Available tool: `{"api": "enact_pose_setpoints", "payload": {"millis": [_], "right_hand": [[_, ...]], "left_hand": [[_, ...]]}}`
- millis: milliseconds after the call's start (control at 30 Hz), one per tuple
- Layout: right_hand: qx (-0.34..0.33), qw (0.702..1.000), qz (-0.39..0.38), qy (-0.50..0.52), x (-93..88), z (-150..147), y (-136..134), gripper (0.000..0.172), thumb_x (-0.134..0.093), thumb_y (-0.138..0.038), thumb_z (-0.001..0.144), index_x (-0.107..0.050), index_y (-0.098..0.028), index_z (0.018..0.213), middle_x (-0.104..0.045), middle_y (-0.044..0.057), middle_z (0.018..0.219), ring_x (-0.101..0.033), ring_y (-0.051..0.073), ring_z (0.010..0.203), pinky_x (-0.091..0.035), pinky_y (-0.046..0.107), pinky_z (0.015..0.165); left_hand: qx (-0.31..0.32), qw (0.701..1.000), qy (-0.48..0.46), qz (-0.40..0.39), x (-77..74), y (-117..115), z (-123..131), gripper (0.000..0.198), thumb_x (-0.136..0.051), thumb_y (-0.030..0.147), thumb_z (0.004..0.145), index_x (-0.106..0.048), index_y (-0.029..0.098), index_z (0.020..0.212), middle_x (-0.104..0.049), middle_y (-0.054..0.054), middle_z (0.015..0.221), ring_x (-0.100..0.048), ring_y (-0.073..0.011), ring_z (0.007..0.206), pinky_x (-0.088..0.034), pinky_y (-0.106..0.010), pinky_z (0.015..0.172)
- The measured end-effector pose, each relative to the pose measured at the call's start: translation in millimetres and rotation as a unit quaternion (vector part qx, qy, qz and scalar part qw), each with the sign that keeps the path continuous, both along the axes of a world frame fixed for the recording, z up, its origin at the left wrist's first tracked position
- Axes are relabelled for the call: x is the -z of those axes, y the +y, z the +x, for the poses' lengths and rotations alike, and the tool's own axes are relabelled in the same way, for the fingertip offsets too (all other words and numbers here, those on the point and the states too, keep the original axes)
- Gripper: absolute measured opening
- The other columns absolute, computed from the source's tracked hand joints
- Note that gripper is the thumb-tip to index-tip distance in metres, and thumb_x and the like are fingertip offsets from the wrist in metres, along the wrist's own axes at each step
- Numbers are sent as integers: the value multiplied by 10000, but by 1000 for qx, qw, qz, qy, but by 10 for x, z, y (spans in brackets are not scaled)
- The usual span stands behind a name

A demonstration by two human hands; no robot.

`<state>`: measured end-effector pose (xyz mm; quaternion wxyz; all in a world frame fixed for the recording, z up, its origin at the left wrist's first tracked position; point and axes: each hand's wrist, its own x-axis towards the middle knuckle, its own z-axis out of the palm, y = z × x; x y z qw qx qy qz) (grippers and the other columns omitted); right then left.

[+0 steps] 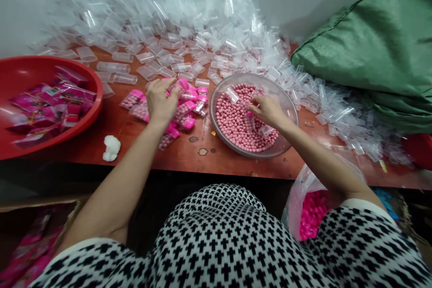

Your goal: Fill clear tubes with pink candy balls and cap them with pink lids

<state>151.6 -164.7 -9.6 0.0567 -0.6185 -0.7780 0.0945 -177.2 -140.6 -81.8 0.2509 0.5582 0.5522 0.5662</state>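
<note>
My left hand (162, 101) is over a heap of small clear bottles with pink caps (185, 109), filled with pink beads. Its fingers are curled round a pink-capped bottle, mostly hidden by the hand. Inside a clear bowl (219, 137), my right hand (268, 110) pinches a small clear bottle (249, 122) by its pink cap, low over the pink beads (232, 119). An uncapped clear bottle (232, 95) lies on the beads, and another (266, 130) rests near the bowl's right side.
Empty clear bottles (162, 31) are piled along the wall. A red basin (96, 112) of pink packets stands left, near a white wad (111, 147). At right lies a green sack (378, 54). Below the table edge hangs a plastic bag of pink caps (312, 213).
</note>
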Motion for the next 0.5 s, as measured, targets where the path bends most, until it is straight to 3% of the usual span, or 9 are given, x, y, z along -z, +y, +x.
{"api": "enact_pose_setpoints", "payload": {"millis": [100, 200, 267, 333, 400, 500], "right_hand": [[21, 999, -35, 21, 56, -46, 126, 139, -723, -298, 812, -683, -169, 779, -744, 98, 854, -644, 227, 802, -414, 307, 677], [43, 976, -101, 186, 105, 20, 198, 225, -816, -293, 715, -626, -177, 687, -706, 28, 723, -613, 169, 696, -436, 276, 647], [53, 924, -147, 350, 109, 89, 177, 309, -860, -360, 679, -609, -179, 679, -682, 4, 672, -594, 138, 627, -475, 269, 623], [47, 851, -173, 493, 75, 148, 97, 383, -901, -432, 635, -626, -180, 723, -671, -15, 666, -585, 113, 591, -511, 262, 603], [31, 800, -182, 572, 2, 188, -21, 434, -932, -462, 592, -650, -183, 766, -670, -29, 668, -598, 99, 587, -533, 247, 597], [15, 788, -195, 584, -152, 248, -191, 447, -944, -467, 577, -690, -175, 801, -705, -14, 694, -657, 114, 625, -566, 252, 626]], "left_hand": [[64, 997, -31, 42, -158, -141, 274, 279, -791, 456, 793, -755, 307, 1027, -739, 30, 1175, -378, -296, 1446, -272, -466, 1207], [126, 990, -31, 52, -387, -312, 647, 332, -760, 403, 809, -743, 259, 1107, -724, 2, 1238, -437, -292, 1410, -366, -441, 1160], [156, 987, 1, 40, -504, -400, 893, 330, -714, 332, 829, -738, 224, 1140, -728, -33, 1236, -575, -272, 1268, -417, -427, 1127], [198, 980, 16, 19, -566, -456, 1116, 375, -688, 268, 826, -721, 202, 1195, -728, -61, 1229, -654, -253, 1138, -475, -409, 1068], [248, 969, 10, -7, -580, -483, 1310, 437, -708, 237, 798, -704, 191, 1233, -727, -79, 1225, -683, -250, 1070, -505, -405, 1029], [311, 947, -54, -52, -560, -502, 1538, 380, -704, 259, 811, -721, 170, 1180, -747, -82, 1126, -704, -244, 984, -543, -409, 972]]}}
